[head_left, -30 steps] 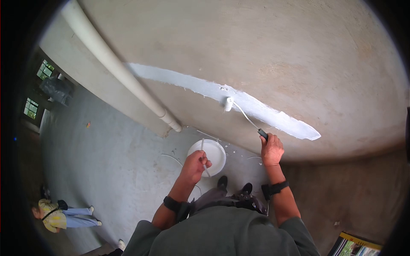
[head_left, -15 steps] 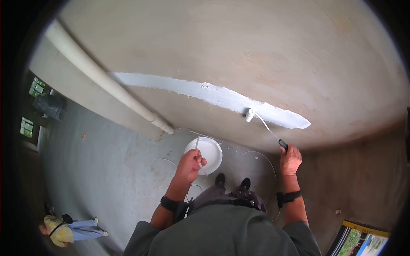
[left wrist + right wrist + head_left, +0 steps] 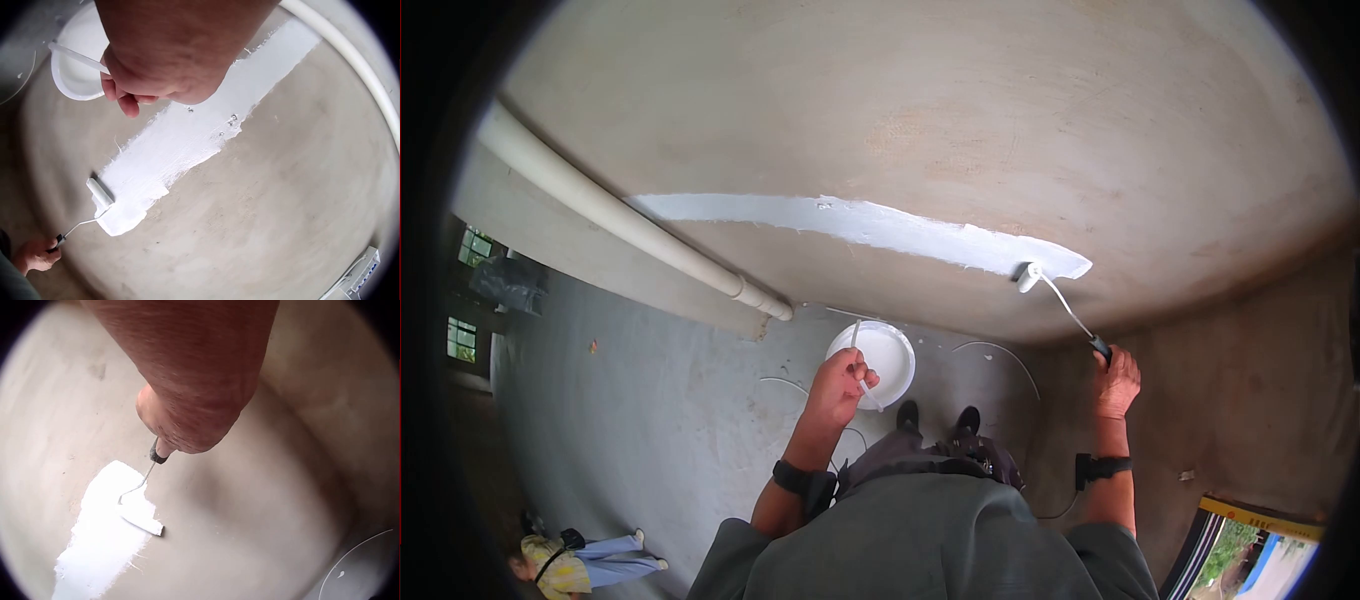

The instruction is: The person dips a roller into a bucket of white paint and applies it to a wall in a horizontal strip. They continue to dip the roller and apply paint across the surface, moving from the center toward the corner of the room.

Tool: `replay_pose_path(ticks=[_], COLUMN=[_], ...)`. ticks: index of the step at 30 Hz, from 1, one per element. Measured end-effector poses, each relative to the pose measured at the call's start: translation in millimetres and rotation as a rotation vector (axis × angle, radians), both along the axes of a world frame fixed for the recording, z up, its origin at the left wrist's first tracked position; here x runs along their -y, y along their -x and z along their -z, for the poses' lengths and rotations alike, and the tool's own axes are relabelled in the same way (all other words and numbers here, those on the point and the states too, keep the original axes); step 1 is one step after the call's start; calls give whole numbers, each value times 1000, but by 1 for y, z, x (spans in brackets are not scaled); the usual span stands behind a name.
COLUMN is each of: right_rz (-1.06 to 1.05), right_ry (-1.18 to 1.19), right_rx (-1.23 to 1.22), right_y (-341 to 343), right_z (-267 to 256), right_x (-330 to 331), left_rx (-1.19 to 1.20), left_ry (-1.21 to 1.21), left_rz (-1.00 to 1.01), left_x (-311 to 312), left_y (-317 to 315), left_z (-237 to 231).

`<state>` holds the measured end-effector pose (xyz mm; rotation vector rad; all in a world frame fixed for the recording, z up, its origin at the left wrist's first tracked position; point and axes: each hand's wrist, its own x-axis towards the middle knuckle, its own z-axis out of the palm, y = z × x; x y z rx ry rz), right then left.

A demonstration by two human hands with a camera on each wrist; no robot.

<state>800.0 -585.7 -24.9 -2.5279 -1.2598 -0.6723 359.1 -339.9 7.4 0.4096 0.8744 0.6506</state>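
The right hand [image 3: 1117,382] grips the dark handle of a small paint roller [image 3: 1029,277]. Its white sleeve lies against the wall at the lower edge of a white painted band [image 3: 900,229], near the band's right end; the right wrist view shows the same roller [image 3: 141,521] on the paint [image 3: 100,537]. In the left hand [image 3: 840,388] a thin white stick [image 3: 872,398] is pinched, held above a round white tub [image 3: 897,362] on the floor. The left wrist view shows the stick [image 3: 78,56] crossing over the tub [image 3: 75,78].
A pale pipe [image 3: 630,222] runs down the wall's left side to the floor. Thin cable or cord [image 3: 1012,358] lies near the feet [image 3: 969,418]. At lower left is a person in a yellow top [image 3: 558,566]; at lower right, a yellow-edged picture board [image 3: 1250,550].
The right hand and roller have moved right along the band's lower edge, towards its right end. The left hand still holds the stick over the tub. The head view has shifted.
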Motion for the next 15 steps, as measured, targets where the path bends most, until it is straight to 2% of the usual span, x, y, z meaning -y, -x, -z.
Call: replay_pose_path(ticks=[15], right_rz=[80], right_ry=[-14], right_rx=[-11], right_y=[-62], right_z=[-25], right_x=[70], left_rx=[-2], left_ry=[-8], left_rz=[2], left_x=[23], left_y=[-50], left_z=[-5])
